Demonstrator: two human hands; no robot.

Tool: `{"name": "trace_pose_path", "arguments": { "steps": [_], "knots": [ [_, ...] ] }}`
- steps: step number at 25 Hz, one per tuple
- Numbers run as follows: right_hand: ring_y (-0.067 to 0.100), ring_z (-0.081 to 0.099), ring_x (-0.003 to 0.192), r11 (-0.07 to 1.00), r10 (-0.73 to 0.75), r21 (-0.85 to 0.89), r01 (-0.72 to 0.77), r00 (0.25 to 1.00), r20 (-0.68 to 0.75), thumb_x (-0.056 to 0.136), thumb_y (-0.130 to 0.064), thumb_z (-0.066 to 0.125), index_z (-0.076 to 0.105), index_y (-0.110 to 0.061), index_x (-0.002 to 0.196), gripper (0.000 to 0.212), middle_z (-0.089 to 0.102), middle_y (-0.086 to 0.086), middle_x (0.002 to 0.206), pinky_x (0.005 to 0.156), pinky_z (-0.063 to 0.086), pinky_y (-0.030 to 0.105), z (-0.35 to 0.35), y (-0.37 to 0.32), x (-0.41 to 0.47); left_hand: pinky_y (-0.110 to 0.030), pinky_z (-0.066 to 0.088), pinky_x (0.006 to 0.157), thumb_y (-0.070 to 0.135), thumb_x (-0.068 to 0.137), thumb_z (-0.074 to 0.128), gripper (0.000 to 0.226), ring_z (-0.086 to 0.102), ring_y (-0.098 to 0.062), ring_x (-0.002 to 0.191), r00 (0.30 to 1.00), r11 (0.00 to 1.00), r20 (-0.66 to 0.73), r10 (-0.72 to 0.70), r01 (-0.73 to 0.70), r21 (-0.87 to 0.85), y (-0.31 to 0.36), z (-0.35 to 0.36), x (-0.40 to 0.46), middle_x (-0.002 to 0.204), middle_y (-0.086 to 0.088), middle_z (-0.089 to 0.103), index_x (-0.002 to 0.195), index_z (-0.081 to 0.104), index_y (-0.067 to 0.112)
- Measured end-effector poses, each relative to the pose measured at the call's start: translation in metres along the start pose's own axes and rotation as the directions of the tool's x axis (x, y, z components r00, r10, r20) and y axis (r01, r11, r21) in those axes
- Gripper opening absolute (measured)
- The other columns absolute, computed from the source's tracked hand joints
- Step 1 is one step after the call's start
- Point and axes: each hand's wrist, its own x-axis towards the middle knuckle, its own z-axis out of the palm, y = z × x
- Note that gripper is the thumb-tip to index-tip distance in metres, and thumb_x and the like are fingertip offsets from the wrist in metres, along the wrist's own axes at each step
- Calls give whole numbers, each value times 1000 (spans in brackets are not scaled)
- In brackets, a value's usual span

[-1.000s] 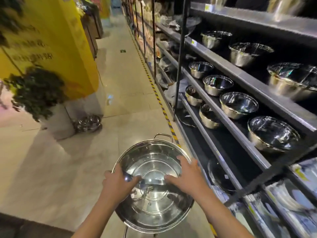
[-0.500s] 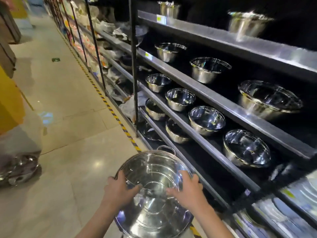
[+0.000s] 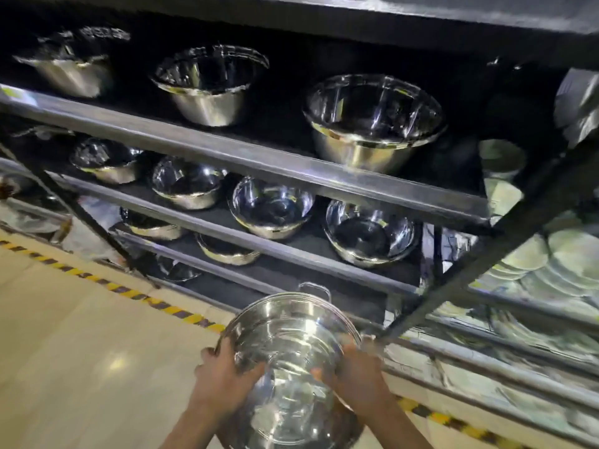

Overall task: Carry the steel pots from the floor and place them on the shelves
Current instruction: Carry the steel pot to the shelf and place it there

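The pot (image 3: 288,361) is gripped at its rim by the left hand (image 3: 223,384) and right hand (image 3: 356,374), before the shelves (image 3: 246,157).

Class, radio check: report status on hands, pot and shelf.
Left hand and right hand both grip the steel pot. Pot off the floor, not yet shelved. Bowls fill upper shelves; lowest dark shelf has room.

Steel pot (image 3: 291,361): shiny, empty, loop handle on far rim, tilted, held off the floor before the shelves (image 3: 246,160), which carry steel bowls.
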Motion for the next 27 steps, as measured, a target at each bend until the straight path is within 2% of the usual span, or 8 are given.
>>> {"name": "trace_pose_path", "arguments": {
  "steps": [2,9,13,18,21,24,25,27],
  "knots": [
    [41,36,137,996,67,65,-69,997,29,76,-78,58,32,-28,143,88,41,22,147,105,42,48,3,10,20,-47,46,99,76,67,62,85,53,-40,108,999,1000,48,8,-9,17,11,8,24,110,-9,42,135,34,32],
    [41,34,132,977,182,102,-185,983,35,71,-80,57,31,-39,142,86,41,11,143,107,34,51,25,40,115,-51,47,95,79,60,65,82,46,-41,116,987,1000,159,8,-9,1,28,57,137,118,-10,39,119,30,34],
    [40,37,129,983,170,75,-167,985,-23,72,-75,64,36,-31,138,85,56,11,133,103,36,46,36,61,182,-52,45,94,73,64,71,76,45,-46,119,990,998,130,58,-58,-4,30,95,203,122,-15,41,115,33,32],
    [43,42,128,970,237,79,-229,966,-100,64,-78,69,36,-33,139,94,43,17,138,105,43,49,33,71,237,-50,49,89,69,67,72,72,52,-44,111,991,990,22,134,-133,-38,41,127,256,109,-11,43,115,34,32],
    [36,47,129,990,142,47,-136,976,-163,69,-72,72,46,-28,140,87,51,10,138,105,42,48,27,69,264,-50,49,85,67,69,70,76,55,-47,104,983,983,-41,179,-180,-24,51,139,281,103,-11,43,125,40,24],
    [32,52,126,992,122,-6,-123,988,-97,72,-77,64,49,-25,139,86,58,6,138,95,41,37,14,68,290,-53,46,88,64,72,70,77,47,-51,115,981,980,-1,194,-194,-44,63,143,301,114,-14,40,129,36,26],
    [32,50,129,983,181,14,-180,983,-38,69,-83,60,47,-27,142,93,55,6,142,96,40,38,10,70,299,-53,46,89,64,74,69,78,44,-50,118,980,980,8,197,-197,-28,67,142,308,120,-16,39,132,35,26],
    [32,42,136,944,307,109,-312,950,61,62,-90,59,42,-30,146,105,44,7,152,109,35,46,9,73,317,-53,45,92,64,76,68,79,41,-48,123,979,979,15,205,-205,-6,75,140,325,127,-17,38,135,35,24]
  ]
}}
